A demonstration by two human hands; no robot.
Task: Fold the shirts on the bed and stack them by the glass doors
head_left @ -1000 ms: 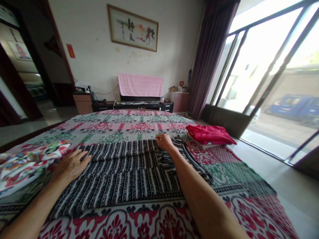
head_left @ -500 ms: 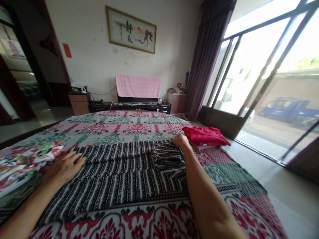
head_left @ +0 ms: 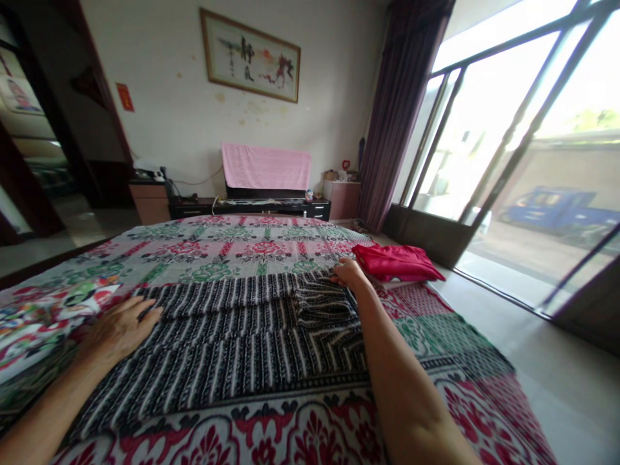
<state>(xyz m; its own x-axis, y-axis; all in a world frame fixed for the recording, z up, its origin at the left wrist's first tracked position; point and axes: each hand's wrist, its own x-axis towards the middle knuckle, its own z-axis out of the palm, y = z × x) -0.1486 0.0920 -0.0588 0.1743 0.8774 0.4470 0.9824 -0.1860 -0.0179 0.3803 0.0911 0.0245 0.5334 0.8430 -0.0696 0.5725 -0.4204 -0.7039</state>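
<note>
A black knitted sweater [head_left: 227,342] with white stripes lies spread on the patterned bedspread [head_left: 261,248], one part folded over near its right end. At the far left corner of the sweater is my left hand [head_left: 123,326], its thumb and fingers closed on the edge of the knit. My right hand [head_left: 347,272] pinches the far right corner, its fingertips partly hidden by the hand itself. Just beyond my right hand sits a folded red shiny cloth [head_left: 400,263]. Beside my left hand lies a white cloth with a colourful print [head_left: 53,320].
Past the bed's far edge stands a low black cabinet [head_left: 194,210], with a pink towel [head_left: 266,166] draped over something above it. A purple curtain [head_left: 402,103] and a glazed door [head_left: 484,142] are on the right, next to the pale floor [head_left: 547,361].
The view has shifted very slightly. Both hands stay at the same corners of the sweater, and the sweater lies as before.
</note>
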